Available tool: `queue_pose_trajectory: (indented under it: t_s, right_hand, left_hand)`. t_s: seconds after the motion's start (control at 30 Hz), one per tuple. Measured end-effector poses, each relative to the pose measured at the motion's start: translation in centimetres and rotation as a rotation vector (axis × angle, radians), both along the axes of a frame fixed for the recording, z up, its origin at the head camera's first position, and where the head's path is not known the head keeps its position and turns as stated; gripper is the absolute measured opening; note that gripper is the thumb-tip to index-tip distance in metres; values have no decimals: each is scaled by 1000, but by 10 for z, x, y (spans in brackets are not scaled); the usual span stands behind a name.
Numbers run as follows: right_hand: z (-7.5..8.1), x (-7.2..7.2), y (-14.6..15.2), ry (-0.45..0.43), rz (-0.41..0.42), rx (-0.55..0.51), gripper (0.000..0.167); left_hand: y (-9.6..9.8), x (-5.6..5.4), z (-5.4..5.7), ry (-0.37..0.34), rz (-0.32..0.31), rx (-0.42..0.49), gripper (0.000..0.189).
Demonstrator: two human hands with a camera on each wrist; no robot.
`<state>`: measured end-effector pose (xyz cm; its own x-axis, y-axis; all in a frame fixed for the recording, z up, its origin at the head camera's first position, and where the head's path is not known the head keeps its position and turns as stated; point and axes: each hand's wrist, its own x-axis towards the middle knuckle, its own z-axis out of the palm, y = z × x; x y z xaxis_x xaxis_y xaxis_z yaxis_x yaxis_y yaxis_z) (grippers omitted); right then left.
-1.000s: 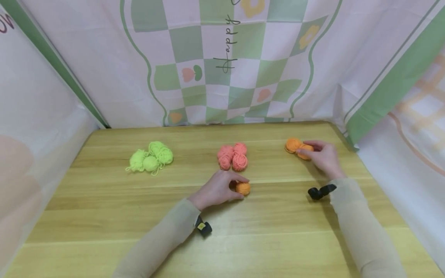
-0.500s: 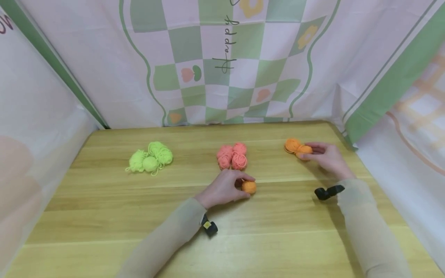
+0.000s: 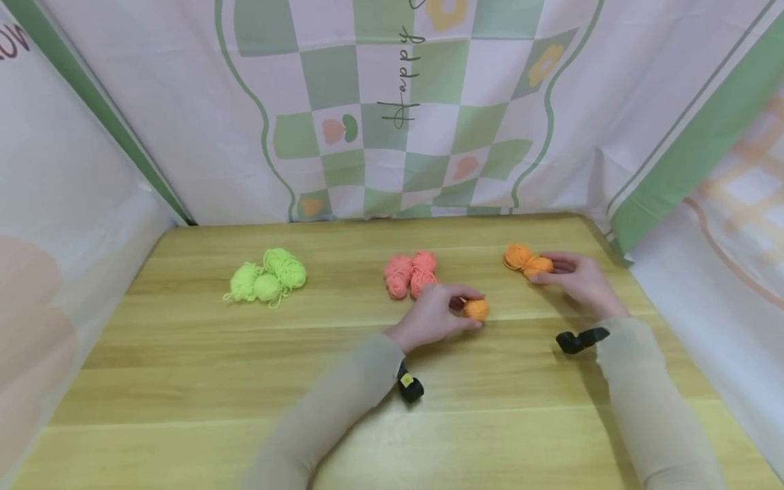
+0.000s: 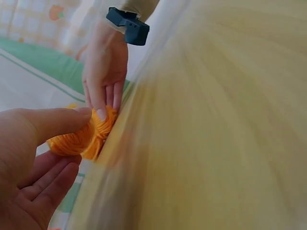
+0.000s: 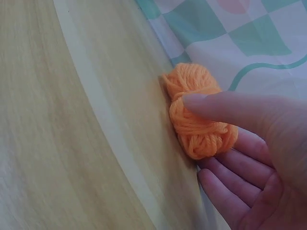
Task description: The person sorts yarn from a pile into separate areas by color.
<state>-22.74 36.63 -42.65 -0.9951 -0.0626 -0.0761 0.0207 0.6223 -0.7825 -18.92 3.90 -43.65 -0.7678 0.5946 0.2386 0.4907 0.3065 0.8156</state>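
Pinching orange ball [image 3: 478,310] in left hand [image 3: 433,313], orange yarn [image 3: 528,261] in right hand [image 3: 582,282], right of centre; at wood-grain counter [image 3: 490,435] below, backed by checkered cloth [image 3: 429,129], top centre.

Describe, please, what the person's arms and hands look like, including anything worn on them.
The left sleeve and right sleeve are long, plain and beige. The left hand and right hand wear no gloves. Each wrist carries a small, blocky black camera: the left camera bears a yellow patch; the right camera shows none.
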Motion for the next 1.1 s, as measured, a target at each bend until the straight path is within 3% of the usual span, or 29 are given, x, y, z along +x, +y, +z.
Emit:
queue_pose_trajectory:
  t_s: [0.23, 0.53, 0.77, 1.1]
  right_hand:
    - [3, 2, -3, 4, -17, 16, 75]
    - [3, 4, -5, 47, 4, -13, 72]
    - [1, 6, -5, 45, -15, -6, 73]
    - [0, 6, -4, 27, -28, -7, 75]
  left_hand:
    - [19, -7, -7, -5, 28, 22, 46]
    - [38, -14, -5, -102, 101, 73, 45]
    - [63, -23, -6, -89, 196, 70, 43]
    - [87, -30, -14, -134, 264, 45, 42]
